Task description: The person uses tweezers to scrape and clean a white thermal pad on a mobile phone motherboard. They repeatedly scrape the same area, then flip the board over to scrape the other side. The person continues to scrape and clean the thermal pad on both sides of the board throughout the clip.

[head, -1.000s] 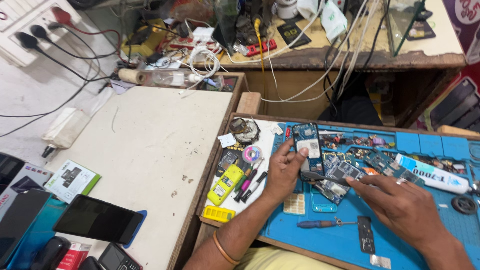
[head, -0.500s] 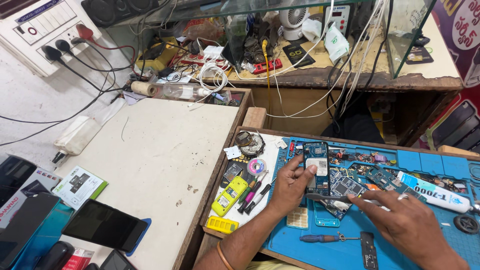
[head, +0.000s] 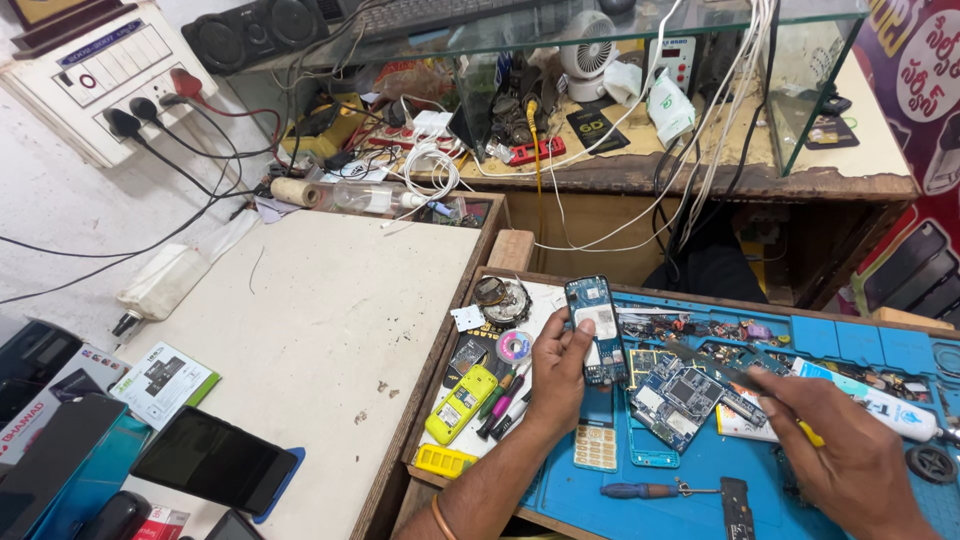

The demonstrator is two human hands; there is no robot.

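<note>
The opened blue phone body with its bare circuit board (head: 596,330) is now being held upright above the blue silicone work mat (head: 800,500), lifted higher than 0.5 s ago. The left hand (head: 556,375) is gripping it from its 8 o'clock side, thumb on the face. The right hand (head: 850,450) is closing around thin metal tweezers (head: 715,365), their tip pointing toward 10 o'clock, near the phone. A loose green-blue circuit board (head: 675,400) is lying at the phone's 4 o'clock, and a yellow keypad phone (head: 460,403) at 8 o'clock.
</note>
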